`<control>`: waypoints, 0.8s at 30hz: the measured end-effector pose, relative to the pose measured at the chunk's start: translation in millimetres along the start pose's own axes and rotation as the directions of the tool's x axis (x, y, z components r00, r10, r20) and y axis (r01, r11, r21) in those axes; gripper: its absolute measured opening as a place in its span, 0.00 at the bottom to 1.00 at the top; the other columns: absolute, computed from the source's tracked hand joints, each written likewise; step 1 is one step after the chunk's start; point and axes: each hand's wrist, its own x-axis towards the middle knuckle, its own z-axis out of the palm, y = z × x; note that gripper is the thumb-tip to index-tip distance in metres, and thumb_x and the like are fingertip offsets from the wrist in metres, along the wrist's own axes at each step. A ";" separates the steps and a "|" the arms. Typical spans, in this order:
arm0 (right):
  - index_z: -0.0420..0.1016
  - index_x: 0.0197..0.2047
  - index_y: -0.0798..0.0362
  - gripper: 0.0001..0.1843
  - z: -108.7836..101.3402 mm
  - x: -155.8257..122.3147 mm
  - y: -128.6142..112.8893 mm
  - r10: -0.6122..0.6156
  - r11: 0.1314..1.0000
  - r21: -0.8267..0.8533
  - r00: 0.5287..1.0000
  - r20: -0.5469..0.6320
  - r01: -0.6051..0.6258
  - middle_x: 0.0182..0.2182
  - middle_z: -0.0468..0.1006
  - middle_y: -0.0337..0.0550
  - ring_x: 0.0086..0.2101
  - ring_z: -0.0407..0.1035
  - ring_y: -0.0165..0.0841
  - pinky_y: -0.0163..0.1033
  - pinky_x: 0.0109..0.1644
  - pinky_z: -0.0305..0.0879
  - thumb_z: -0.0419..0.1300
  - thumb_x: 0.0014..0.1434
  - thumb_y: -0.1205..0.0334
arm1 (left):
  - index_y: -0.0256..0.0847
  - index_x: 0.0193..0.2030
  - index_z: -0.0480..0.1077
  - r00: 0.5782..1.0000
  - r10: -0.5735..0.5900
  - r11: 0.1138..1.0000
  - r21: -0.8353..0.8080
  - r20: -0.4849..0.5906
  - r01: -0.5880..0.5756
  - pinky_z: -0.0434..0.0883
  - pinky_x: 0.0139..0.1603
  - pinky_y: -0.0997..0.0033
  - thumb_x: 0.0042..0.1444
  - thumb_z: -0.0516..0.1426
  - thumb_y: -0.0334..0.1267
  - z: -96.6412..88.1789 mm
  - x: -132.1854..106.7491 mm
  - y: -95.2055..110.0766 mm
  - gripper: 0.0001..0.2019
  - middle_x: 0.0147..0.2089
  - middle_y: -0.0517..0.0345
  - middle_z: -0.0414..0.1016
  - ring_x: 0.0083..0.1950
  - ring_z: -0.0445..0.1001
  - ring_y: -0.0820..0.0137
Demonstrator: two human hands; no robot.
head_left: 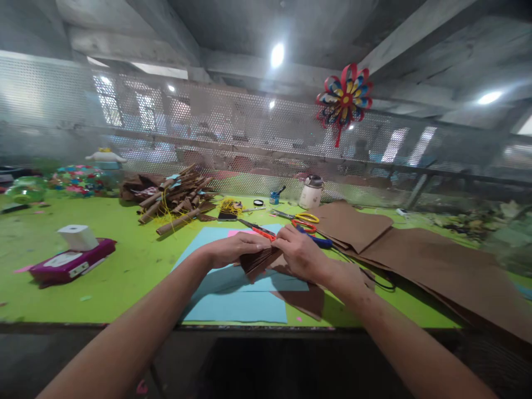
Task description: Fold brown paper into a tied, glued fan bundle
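Note:
Between my hands is a piece of brown paper [258, 265], folded into narrow pleats. My left hand [239, 247] is closed on its left side, thumb and fingers along the top edge. My right hand [301, 254] pinches the pleated paper at its upper right. Beneath lie light blue paper sheets [236, 307] and a loose brown paper piece [305, 302]. Just beyond my fingers rest orange-handled scissors [266, 233], partly hidden by my hands. A blue-handled tool [320, 241] lies right behind my right hand.
Large brown paper sheets [432, 260] cover the table's right side. Rolled brown paper tubes [178, 221] with yellow string are heaped at back left. A purple tissue pack [75, 263] with a white box lies left. A white bottle [311, 193] stands near the mesh panel [249, 138].

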 end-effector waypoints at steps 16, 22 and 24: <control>0.71 0.47 0.52 0.18 22.0 20.9 24.9 0.386 0.825 0.533 0.876 -0.290 -0.187 0.41 0.69 0.47 0.41 0.65 0.35 0.42 0.41 0.66 0.55 0.53 0.71 | 0.33 0.44 0.69 0.997 -0.076 0.914 -0.399 0.006 0.072 0.70 0.38 0.66 0.51 0.61 0.39 -3.1 4.0 -8.2 0.15 0.37 0.48 0.75 0.36 0.75 0.66; 0.74 0.41 0.57 0.17 20.7 11.6 31.0 0.618 0.056 0.948 0.756 0.213 -0.314 0.34 0.75 0.46 0.33 0.69 0.33 0.39 0.35 0.67 0.63 0.47 0.60 | 0.34 0.45 0.67 0.991 -0.102 0.900 -0.433 -0.084 0.056 0.71 0.40 0.63 0.47 0.64 0.37 0.3 7.0 -6.0 0.19 0.37 0.49 0.75 0.37 0.75 0.65; 0.74 0.40 0.57 0.16 14.1 10.0 24.6 0.566 -0.076 0.954 0.775 0.282 -0.291 0.36 0.75 0.47 0.33 0.70 0.32 0.38 0.35 0.66 0.63 0.47 0.61 | 0.34 0.44 0.68 0.986 -0.113 0.904 -0.424 -0.127 0.049 0.70 0.42 0.65 0.45 0.65 0.36 0.6 7.8 -6.1 0.20 0.40 0.48 0.75 0.39 0.76 0.65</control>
